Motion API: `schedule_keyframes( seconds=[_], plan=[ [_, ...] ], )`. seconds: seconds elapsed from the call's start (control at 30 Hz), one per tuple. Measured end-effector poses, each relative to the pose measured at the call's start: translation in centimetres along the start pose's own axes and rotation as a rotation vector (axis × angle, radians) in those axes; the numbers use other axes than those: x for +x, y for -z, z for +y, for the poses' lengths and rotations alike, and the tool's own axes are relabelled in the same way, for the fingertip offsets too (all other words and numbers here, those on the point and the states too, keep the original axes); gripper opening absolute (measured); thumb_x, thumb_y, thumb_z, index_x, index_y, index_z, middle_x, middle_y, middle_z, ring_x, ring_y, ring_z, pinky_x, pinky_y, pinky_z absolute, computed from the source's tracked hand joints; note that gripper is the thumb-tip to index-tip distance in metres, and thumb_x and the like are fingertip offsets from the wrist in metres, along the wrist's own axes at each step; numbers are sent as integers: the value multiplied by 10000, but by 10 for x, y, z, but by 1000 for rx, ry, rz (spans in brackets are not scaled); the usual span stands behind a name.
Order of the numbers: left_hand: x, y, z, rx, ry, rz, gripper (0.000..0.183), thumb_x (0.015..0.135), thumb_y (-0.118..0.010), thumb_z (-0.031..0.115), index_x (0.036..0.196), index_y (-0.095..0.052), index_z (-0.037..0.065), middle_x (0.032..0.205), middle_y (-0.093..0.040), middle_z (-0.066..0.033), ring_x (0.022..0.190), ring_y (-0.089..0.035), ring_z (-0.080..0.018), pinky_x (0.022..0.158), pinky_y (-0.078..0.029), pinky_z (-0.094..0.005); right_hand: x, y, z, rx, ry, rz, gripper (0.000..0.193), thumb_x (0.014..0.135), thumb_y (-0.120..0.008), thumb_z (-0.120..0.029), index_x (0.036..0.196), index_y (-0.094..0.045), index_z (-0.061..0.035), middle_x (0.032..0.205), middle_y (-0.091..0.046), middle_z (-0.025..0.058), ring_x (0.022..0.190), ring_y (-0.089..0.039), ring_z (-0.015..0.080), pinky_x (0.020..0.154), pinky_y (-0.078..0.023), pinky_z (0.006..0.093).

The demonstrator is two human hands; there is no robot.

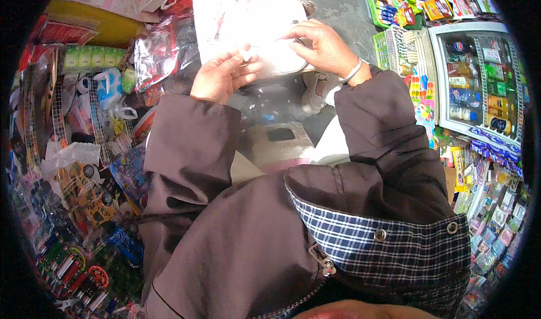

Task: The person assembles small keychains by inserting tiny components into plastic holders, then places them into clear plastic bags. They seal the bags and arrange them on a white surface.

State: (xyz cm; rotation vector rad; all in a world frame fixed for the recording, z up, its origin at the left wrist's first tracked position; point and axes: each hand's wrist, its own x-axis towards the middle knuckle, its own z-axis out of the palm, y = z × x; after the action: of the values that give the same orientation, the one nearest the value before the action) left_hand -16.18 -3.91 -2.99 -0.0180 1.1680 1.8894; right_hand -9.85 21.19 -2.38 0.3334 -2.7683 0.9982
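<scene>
My left hand [222,74] is closed at the fingertips on a small white piece [246,55], its other fingers loosely bent. To its right, my right hand [327,47] has its thumb and fingers curled toward each other above a white round thing [293,65] with a thin curved rim. Glare washes out the fingertips, so I cannot make out what they grip. Both hands are over a bright white surface [211,15], where strong sunlight hides most detail.
Small white scraps lie on the dark floor, near a pale stool top with a slot [282,144]. Packed goods [84,172] crowd the left side. On the right stand a glass-front drinks fridge [482,85], a green basket of snacks [389,9] and racks of small packets [496,223].
</scene>
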Motion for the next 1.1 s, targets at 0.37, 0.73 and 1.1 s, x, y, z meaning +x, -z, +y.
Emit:
schedule_keyframes(
  seconds=[0.37,0.73,1.1],
  plan=[
    [2,-12,-3,153,41,89,222,965,-496,175,1068,-588,2,817,-573,-24,723,-585,-136,631,-499,-267,-25,21,-6,-178,90,-249,236,687,-727,-118,919,-685,-107,1011,-611,51,1030,-536,284,875,-456,375],
    [3,-30,-13,683,-319,-22,238,909,-595,204,1066,-638,30,821,-544,0,660,-467,-91,603,-409,-223,-17,42,-17,375,-115,-452,162,803,-707,-163,903,-642,-53,885,-572,28,823,-540,158,751,-456,297],
    [-5,-35,-3,732,-217,-234,190,910,-645,188,970,-657,8,837,-567,19,792,-509,-74,726,-430,-246,-11,41,-20,476,-74,-304,266,806,-704,-261,974,-679,-56,882,-641,41,795,-545,141,723,-460,291]
  ],
)
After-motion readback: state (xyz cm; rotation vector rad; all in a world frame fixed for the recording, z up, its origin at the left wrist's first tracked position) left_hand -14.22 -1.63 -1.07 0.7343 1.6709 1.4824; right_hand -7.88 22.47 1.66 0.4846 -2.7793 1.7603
